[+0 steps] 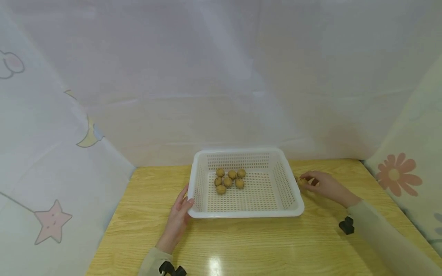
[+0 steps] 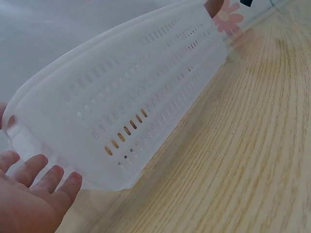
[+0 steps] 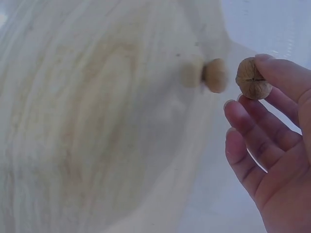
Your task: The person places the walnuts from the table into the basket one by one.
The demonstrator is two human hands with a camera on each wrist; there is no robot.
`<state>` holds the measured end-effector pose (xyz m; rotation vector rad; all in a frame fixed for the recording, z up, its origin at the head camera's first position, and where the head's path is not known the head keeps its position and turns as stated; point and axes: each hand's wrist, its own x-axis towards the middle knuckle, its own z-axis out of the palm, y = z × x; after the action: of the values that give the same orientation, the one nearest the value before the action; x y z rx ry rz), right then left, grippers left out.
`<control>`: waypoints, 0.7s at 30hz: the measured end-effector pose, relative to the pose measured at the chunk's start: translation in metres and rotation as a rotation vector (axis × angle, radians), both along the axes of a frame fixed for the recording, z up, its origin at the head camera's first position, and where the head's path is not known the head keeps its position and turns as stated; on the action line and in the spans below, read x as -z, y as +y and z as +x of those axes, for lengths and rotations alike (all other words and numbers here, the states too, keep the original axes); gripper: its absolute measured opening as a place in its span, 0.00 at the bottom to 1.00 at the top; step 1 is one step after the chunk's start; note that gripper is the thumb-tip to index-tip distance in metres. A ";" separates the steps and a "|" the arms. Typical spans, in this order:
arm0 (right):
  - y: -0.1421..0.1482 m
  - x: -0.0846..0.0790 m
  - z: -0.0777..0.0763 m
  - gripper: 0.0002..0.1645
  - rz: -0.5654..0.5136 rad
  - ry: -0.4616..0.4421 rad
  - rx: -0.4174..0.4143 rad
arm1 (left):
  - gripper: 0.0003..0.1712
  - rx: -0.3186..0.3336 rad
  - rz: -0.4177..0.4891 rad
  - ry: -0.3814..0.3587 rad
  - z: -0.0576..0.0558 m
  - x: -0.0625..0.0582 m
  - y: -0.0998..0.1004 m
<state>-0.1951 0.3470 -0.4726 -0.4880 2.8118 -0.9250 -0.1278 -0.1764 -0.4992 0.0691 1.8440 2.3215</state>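
A white perforated plastic basket (image 1: 246, 214) sits on the table with several walnuts (image 1: 227, 182) grouped in its left half. My left hand (image 1: 177, 214) grips the basket's left side near the front corner, thumb over the rim. In the left wrist view, the fingertips (image 2: 73, 180) lie against its outer wall. Just outside the right wall, my right hand (image 1: 322, 184) pinches a walnut (image 3: 253, 79) between thumb and fingers. Another walnut (image 3: 215, 76) lies on the table beside it, close to the basket.
The wood-grain table (image 1: 241, 245) runs up to a pale cloth backdrop (image 1: 221, 96) at the back. Printed cloth also hangs at both sides, with a star (image 1: 53, 222) on the left and a flower (image 1: 398, 174) on the right.
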 end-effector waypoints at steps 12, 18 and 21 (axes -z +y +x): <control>-0.004 -0.038 0.010 0.22 0.003 0.106 -0.024 | 0.37 0.008 -0.001 0.010 0.001 0.002 -0.001; -0.022 -0.058 0.008 0.21 0.009 0.151 -0.068 | 0.37 0.014 0.004 0.016 0.000 0.002 -0.001; -0.033 -0.068 0.006 0.22 0.023 0.134 -0.082 | 0.37 0.021 0.001 0.025 0.000 0.002 -0.002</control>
<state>-0.1892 0.3136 -0.4043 -0.6812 2.8916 -0.8734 -0.1276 -0.1780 -0.5011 0.1180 1.8444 2.3185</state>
